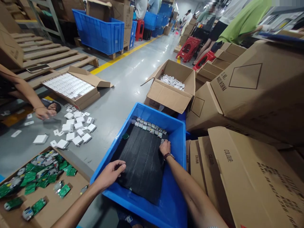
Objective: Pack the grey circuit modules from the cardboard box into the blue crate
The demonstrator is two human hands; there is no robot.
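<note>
Boards line the far edge of the black sheet; your right hand works their right end, grip unclear, your left hand loosely spread; a brushing knuckle could skew the rows.

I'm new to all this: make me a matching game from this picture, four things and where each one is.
1. Wearer's right hand
2. Wearer's left hand
3. Loose white blocks
4. Pile of green boards

A. On the grey floor
B. In the cardboard tray
C. By the rows of small parts
D. Empty, at the black sheet's left edge

Pairs: 1-C, 2-D, 3-A, 4-B
</note>
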